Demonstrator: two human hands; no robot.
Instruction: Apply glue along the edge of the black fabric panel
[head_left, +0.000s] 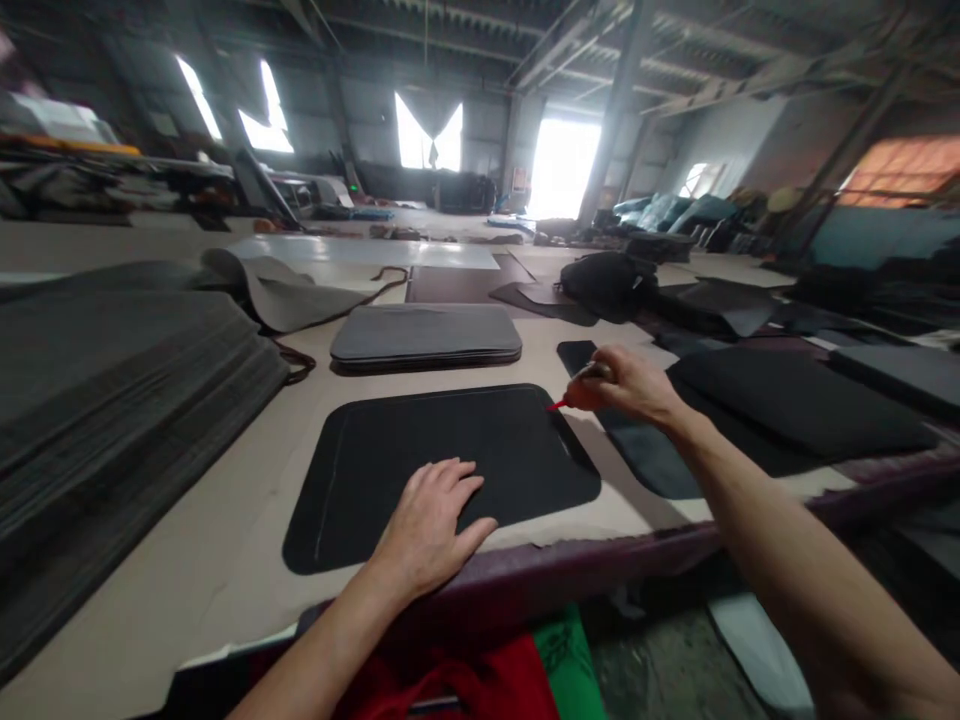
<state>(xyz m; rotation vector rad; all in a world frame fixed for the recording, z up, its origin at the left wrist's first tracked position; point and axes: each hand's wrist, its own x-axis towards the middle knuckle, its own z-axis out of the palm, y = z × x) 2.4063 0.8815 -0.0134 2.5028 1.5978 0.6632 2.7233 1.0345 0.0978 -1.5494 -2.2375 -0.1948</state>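
A black, round-cornered sheet [405, 440] lies flat in front of me, with a thin pale line along its left and top borders and a shiny streak near its right edge. My left hand [439, 510] rests on the near part of this sheet, palm down and fingers spread. My right hand [626, 380] is closed around a red-tipped tool [556, 406], whose body is mostly hidden by the fingers. The pointed tip is at the sheet's upper right corner. Under and beside the right hand lies another dark piece [652, 460].
A pile of grey panels [427, 335] sits just beyond the sheet. Thick dark grey layers [112, 390] are stacked at left. Black padded pieces [795, 405] lie at right, and a dark bundle [607, 285] farther back. The table's [247, 520] near edge runs below my hands.
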